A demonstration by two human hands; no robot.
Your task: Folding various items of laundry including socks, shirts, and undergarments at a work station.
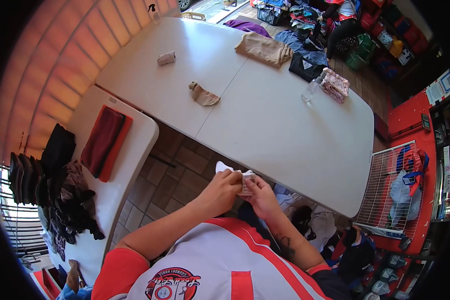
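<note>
Both hands work together on a small white cloth item, which looks like a sock, just off the table's near edge. My left hand pinches it from the left, with a white end sticking out beyond the knuckles. From the other side, the fingers of my right hand grip its folded, ribbed part. Much of the cloth is hidden by the fingers. On the white table ahead lies a crumpled tan sock. Farther back is a small beige rolled cloth.
At right stand a clear spray bottle and folded floral cloth. Folded tan fabric lies at the far edge. The left table holds folded red cloths and dark garments. Other people are nearby. A white wire rack stands right.
</note>
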